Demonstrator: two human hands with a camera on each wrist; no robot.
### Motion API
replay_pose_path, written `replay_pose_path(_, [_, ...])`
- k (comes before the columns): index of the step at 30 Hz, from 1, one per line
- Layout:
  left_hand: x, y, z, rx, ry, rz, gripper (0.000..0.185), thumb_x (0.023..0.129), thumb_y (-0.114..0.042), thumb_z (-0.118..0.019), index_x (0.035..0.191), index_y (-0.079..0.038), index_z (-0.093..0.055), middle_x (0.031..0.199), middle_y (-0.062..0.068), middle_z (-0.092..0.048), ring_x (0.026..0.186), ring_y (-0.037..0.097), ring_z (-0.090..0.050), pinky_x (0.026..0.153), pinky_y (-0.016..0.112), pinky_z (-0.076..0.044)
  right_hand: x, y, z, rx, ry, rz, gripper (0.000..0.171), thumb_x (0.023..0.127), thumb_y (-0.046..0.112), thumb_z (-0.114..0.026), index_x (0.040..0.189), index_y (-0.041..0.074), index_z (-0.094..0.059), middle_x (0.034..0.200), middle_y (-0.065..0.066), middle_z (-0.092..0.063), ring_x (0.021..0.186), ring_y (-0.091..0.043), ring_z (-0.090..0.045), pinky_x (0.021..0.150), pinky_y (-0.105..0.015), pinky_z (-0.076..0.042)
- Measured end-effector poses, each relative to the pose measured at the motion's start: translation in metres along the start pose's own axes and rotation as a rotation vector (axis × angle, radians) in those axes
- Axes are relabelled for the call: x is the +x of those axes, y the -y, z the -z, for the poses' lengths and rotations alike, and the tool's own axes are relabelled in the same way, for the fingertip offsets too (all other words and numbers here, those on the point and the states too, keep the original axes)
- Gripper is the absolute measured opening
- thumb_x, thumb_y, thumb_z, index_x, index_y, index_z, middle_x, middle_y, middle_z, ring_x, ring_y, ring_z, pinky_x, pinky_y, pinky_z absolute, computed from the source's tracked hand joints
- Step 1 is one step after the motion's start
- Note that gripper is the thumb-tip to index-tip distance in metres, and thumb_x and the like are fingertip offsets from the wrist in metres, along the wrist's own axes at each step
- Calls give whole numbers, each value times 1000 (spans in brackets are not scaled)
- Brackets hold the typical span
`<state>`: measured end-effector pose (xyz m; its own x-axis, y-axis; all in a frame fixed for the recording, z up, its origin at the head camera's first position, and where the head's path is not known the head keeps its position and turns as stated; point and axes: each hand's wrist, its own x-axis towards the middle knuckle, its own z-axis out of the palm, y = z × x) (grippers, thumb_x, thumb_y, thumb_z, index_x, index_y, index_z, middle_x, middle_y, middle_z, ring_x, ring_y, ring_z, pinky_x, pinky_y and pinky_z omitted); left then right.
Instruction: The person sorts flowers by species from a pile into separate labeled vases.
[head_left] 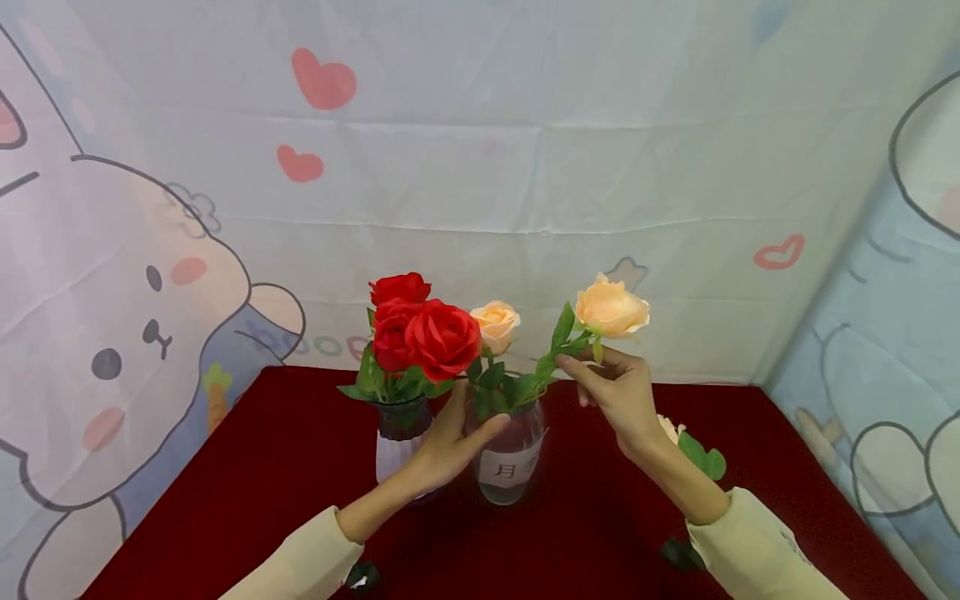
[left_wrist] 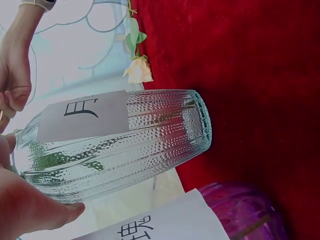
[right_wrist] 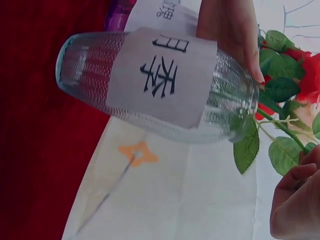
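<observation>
Nearest us, our left hand (head_left: 442,446) reaches in from the near edge of the surface (head_left: 247,492) and cups the clear vase (head_left: 512,458) from its left side, fingers (head_left: 483,433) and thumb curled round the ribbed glass just below the neck. The vase stands upright near the middle of the red surface, touching or just beside the purple vase (head_left: 401,437) on its left. In the left wrist view the thumb (left_wrist: 35,207) presses flat against the glass. We judge the glass stiff, smooth and breakable, somewhat top-light with so little in it, so holding its upper body keeps it from tipping; the paper label (head_left: 508,469) gives a less slippery patch.

Our right hand (head_left: 618,392) is raised above and to the right of the clear vase, wrist bent, forearm rising from the near right. Its fingers (head_left: 581,375) pinch the green stem of the peach rose (head_left: 611,308) just under the bloom, the stem slanting down-left toward the vase mouth. The rose looks light and cloth-like, its stem thin and bendy, so a pinch high on the stem steers it best while sparing the petals.

One peach bud (head_left: 497,323) already sits in the clear vase. The red roses (head_left: 420,329) fill the purple one. Another pale flower (head_left: 690,446) lies on the surface behind our right wrist. Beyond hangs the cartoon backdrop (head_left: 525,150).
</observation>
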<state>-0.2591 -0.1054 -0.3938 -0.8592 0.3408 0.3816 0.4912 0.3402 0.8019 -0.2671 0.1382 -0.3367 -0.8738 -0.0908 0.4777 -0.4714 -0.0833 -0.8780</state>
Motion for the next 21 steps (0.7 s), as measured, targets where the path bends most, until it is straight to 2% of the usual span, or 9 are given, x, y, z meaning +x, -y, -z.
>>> replay_pose_path(3, [0, 3, 0, -2, 18, -17, 66, 104, -31, -59, 157, -18, -22, 153, 11, -47, 130, 25, -53, 101, 41, -50, -1, -3, -9, -4, 18, -14, 13, 94, 6, -73, 88, 16, -78, 48, 6, -53, 45, -5, -48, 51, -21, -41])
replay_pose_path(6, [1, 5, 0, -5, 29, -22, 65, 104, -29, -58, 156, -17, -21, 154, 12, -44, 134, 26, -51, 105, 44, -49, -3, -6, -18, -24, 35, -33, 7, 94, 7, -72, 95, 9, -78, 48, 7, -54, 44, -5, -48, 50, -20, -41])
replay_pose_path(8, [1, 6, 0, -14, 31, -29, 64, 104, -29, -59, 156, -17, -22, 155, 11, -44, 135, 26, -51, 105, 45, -48, -5, -9, -22, -41, 50, -29, 11, 95, 7, -71, 102, 1, -77, 49, 6, -54, 44, -5, -48, 49, -20, -42])
replay_pose_path(11, [1, 7, 1, -28, 37, -49, 62, 104, -28, -59, 155, -16, -23, 155, 11, -42, 137, 27, -49, 106, 46, -47, -5, -16, -28, -77, 85, 18, 18, 96, 6, -70, 107, -8, -73, 55, -2, -59, 44, -7, -50, 48, -22, -44])
replay_pose_path(14, [2, 7, 2, -42, 48, -76, 62, 105, -26, -58, 155, -13, -23, 158, 13, -38, 145, 31, -42, 114, 52, -42, -3, -23, -31, -142, 107, 93, 17, 95, 4, -71, 108, -6, -72, 67, -16, -66, 42, -10, -50, 44, -23, -45])
replay_pose_path(17, [1, 6, 2, -41, 57, -60, 64, 105, -27, -58, 155, -12, -21, 161, 15, -33, 149, 34, -37, 117, 56, -37, 0, -29, -32, -228, 114, 127, 18, 93, 7, -74, 108, -2, -74, 79, -24, -72, 40, -10, -50, 42, -23, -43])
replay_pose_path(19, [1, 6, 1, -36, 60, -32, 65, 105, -29, -58, 155, -11, -21, 161, 16, -33, 150, 36, -36, 118, 58, -36, 2, -32, -33, -277, 108, 106, 19, 92, 11, -76, 108, 0, -76, 83, -24, -75, 42, -12, -51, 42, -22, -42])
replay_pose_path(21, [0, 5, 1, -28, 59, 0, 66, 104, -31, -59, 155, -12, -22, 162, 16, -32, 150, 36, -36, 118, 58, -36, 4, -33, -34, -327, 93, 73, 19, 92, 14, -77, 106, 1, -78, 86, -21, -76, 49, -11, -59, 45, -21, -44])
